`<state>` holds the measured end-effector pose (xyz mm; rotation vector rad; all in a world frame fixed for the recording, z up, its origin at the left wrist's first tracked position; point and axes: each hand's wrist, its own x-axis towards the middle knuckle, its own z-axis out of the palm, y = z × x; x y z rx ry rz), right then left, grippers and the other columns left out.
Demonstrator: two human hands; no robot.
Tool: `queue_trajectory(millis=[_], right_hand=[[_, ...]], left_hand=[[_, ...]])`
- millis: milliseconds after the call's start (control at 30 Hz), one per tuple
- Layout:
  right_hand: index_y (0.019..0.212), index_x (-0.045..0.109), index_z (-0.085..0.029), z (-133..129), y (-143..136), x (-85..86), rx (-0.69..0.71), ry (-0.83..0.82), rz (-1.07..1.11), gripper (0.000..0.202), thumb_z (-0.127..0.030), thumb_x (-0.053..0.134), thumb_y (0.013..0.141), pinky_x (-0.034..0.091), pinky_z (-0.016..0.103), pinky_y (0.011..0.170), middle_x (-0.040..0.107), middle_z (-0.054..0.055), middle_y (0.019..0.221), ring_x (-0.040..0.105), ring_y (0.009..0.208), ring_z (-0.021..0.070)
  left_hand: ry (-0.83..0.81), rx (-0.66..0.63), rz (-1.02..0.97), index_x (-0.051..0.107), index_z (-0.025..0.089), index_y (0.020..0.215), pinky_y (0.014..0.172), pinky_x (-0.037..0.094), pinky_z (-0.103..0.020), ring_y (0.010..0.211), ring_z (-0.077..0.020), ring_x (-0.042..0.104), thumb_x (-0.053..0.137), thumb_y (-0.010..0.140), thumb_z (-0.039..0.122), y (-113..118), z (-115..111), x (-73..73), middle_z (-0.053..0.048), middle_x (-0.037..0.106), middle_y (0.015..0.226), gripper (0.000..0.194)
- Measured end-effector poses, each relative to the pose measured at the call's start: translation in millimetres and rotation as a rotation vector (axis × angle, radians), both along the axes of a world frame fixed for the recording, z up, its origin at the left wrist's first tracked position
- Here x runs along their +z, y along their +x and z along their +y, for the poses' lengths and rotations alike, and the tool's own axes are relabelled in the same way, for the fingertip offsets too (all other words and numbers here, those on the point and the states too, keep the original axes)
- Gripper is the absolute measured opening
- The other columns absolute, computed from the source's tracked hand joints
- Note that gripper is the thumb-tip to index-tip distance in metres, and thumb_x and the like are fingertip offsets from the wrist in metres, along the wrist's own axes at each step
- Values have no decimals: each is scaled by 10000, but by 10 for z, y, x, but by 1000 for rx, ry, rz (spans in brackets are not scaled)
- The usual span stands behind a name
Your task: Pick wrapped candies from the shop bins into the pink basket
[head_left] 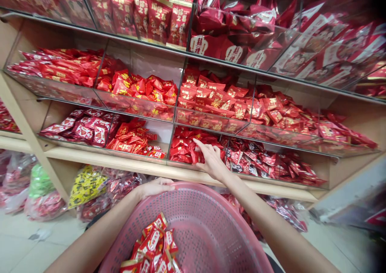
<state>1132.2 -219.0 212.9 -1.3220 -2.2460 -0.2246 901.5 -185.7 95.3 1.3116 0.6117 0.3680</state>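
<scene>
My left hand [157,187] grips the far left rim of a pink perforated basket [208,224]. Several red and gold packets [153,243] lie in the basket's left part. Over the lower shelf, my right hand [211,157] has its fingers spread, with nothing seen in them. It is at the front of a clear bin of red packets [182,148]; whether it touches them I cannot tell. Bins of orange-red packets [131,138] and of red, black and white packets [256,158] flank that bin.
Wooden shelves with clear dividers [138,111] hold more red packets [211,96] above. Large red packages [157,19] fill the top row. Under the lowest wooden board [105,160] lie plastic bags, one with yellow packets [87,184], on a tiled floor [18,241].
</scene>
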Motion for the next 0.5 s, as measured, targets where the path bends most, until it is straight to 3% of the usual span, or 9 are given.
queue_trajectory(millis=[200, 500], right_hand=[[1361, 136, -288, 41, 58, -25, -24, 30, 93, 746, -237, 563, 751, 245, 396, 885, 556, 50, 1079, 451, 1008, 216], [1361, 132, -292, -33, 101, -62, 3, 30, 71, 768, -173, 562, 737, 234, 415, 912, 558, 44, 1089, 445, 1034, 216]], left_hand=[[11, 6, 17, 621, 124, 947, 780, 409, -280, 825, -171, 584, 633, 711, 371, -24, -13, 10, -79, 644, 953, 342], [4, 22, 26, 624, 125, 921, 752, 414, -274, 762, -152, 580, 643, 697, 372, -25, -13, 3, -62, 647, 896, 334]])
